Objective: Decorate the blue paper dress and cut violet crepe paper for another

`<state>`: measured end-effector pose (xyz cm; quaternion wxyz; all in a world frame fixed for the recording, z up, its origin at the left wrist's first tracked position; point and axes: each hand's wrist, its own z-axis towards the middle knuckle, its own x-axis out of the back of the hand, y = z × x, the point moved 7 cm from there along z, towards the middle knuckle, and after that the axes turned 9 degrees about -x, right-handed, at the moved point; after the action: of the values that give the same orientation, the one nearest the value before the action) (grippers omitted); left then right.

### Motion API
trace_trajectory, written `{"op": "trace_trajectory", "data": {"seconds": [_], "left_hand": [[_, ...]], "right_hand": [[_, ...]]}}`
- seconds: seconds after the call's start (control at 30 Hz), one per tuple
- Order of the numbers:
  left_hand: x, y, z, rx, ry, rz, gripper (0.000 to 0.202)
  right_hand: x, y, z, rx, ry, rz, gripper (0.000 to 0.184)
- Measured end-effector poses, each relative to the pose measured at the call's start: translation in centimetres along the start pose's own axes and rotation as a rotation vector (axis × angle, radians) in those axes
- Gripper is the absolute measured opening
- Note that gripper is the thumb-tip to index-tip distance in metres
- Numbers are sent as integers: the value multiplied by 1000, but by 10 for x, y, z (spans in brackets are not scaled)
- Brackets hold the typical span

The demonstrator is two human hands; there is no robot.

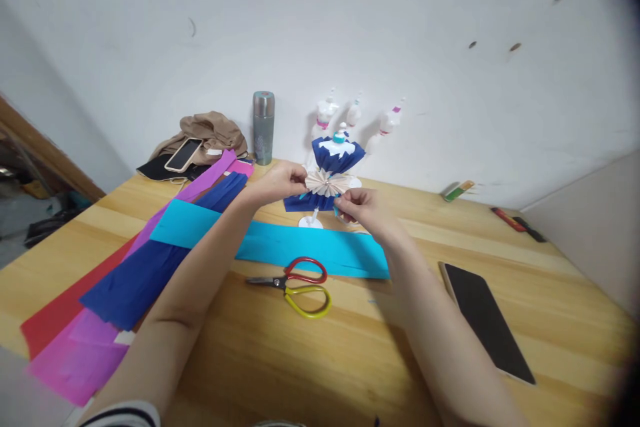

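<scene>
A small white mannequin (pixel 336 147) on a round white base (pixel 311 221) wears dark blue crepe paper (pixel 334 162) as a ruffled top and skirt. At its waist sits a cream pleated paper fan (pixel 327 182). My left hand (pixel 283 183) is closed in a pinch at the fan's left edge. Below the fan on the right, my right hand (pixel 361 207) pinches a light blue strip (pixel 337 207), mostly covered by the fingers. A bit of light blue also shows under the left fingertips.
Scissors (pixel 295 285) and a turquoise paper strip (pixel 320 250) lie in front. Blue, purple and red papers (pixel 135 273) spread left. Behind stand a thermos (pixel 263 128) and several white mannequins (pixel 391 121). A phone (pixel 184 154) rests on brown cloth; a dark tablet-like slab (pixel 485 320) lies right.
</scene>
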<state>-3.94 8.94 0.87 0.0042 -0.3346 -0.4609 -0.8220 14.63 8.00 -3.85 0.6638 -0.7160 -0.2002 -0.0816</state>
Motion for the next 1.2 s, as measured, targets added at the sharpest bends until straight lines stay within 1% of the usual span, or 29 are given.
{"op": "trace_trajectory", "data": {"seconds": [0.1, 0.2, 0.3, 0.37, 0.47, 0.53, 0.57, 0.6, 0.63, 0.7, 0.73, 0.77, 0.8, 0.83, 0.9, 0.93, 1.0, 1.07, 1.13, 1.2], "left_hand": [[0, -2, -1, 19, -40, -35, 17], [2, -3, -2, 16, -43, -58, 15], [-1, -7, -3, 34, -86, -63, 17], [-5, -12, -4, 54, -155, -19, 17], [-10, -23, -6, 105, -302, 117, 11], [-9, -31, -10, 154, -377, 206, 8], [-6, -33, -11, 174, -384, 246, 8], [0, -34, -11, 185, -360, 280, 9], [6, -32, -11, 184, -309, 308, 10], [22, -23, -11, 150, -154, 330, 13], [27, -17, -12, 121, -91, 317, 18], [31, -10, -12, 89, -57, 291, 28], [31, -3, -13, 59, -52, 260, 41], [30, 4, -14, 30, -68, 227, 55], [23, 15, -15, -20, -123, 162, 76], [19, 19, -14, -40, -139, 133, 82], [12, 24, -12, -75, -147, 77, 87], [8, 26, -8, -112, -132, 20, 85], [8, 25, -6, -133, -102, -32, 81], [13, 23, -6, -118, -69, -71, 77]], "right_hand": [[2, 0, -1, -13, -16, -31, 47], [6, 0, -4, -27, -33, -72, 49], [12, 2, -5, -24, -68, -113, 51], [16, 4, -7, -38, -110, -154, 52], [25, 5, -12, -85, -148, -242, 50], [35, 4, -15, -107, -109, -298, 45], [41, 2, -17, -108, -77, -315, 42], [46, 0, -18, -100, -36, -318, 39], [52, -3, -20, -85, 7, -307, 35], [60, -10, -22, -26, 107, -243, 28], [64, -13, -22, 15, 155, -204, 26], [66, -16, -23, 58, 192, -166, 25], [65, -19, -24, 101, 209, -132, 27], [63, -21, -24, 140, 200, -103, 32], [53, -24, -24, 197, 121, -63, 46], [48, -24, -24, 216, 74, -49, 52], [39, -24, -23, 239, -1, -39, 61], [35, -23, -23, 240, -32, -36, 67], [35, -21, -22, 221, -25, -20, 68], [39, -18, -21, 187, 13, -3, 64]]}}
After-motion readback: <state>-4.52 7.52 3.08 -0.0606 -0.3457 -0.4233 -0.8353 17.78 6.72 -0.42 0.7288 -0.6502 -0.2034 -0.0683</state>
